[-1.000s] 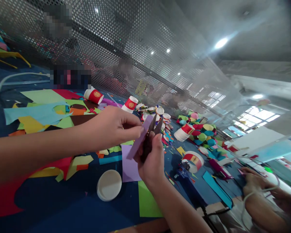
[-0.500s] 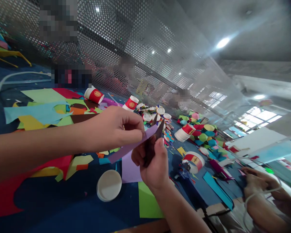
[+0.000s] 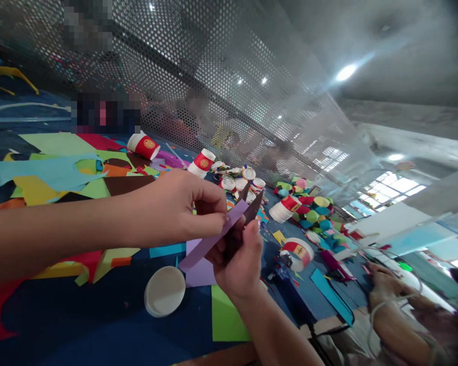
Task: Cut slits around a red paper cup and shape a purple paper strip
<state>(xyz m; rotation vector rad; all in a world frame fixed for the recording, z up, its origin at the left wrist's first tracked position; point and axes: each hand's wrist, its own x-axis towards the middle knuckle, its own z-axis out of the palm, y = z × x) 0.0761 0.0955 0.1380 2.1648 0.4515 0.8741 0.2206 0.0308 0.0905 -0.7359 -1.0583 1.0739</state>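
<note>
My left hand point(image 3: 175, 206) pinches a purple paper strip point(image 3: 213, 236) between thumb and fingers, above the blue table. My right hand point(image 3: 238, 256) grips dark scissors point(image 3: 248, 213), whose blades are parted around the far end of the strip. Beneath the hands lie a purple sheet point(image 3: 200, 272), a green sheet point(image 3: 227, 317) and a white round lid point(image 3: 165, 291).
Coloured paper scraps point(image 3: 61, 175) cover the table's left. Red-and-white paper cups point(image 3: 143, 146) and coloured paper discs point(image 3: 315, 211) sit further back. A perforated metal screen point(image 3: 213, 76) stands behind. Another person's hands point(image 3: 385, 284) hold a white cable at lower right.
The purple strip has tilted from nearly upright to slanting down to the left, and the scissor blades now straddle its far end. The view shifted slightly.
</note>
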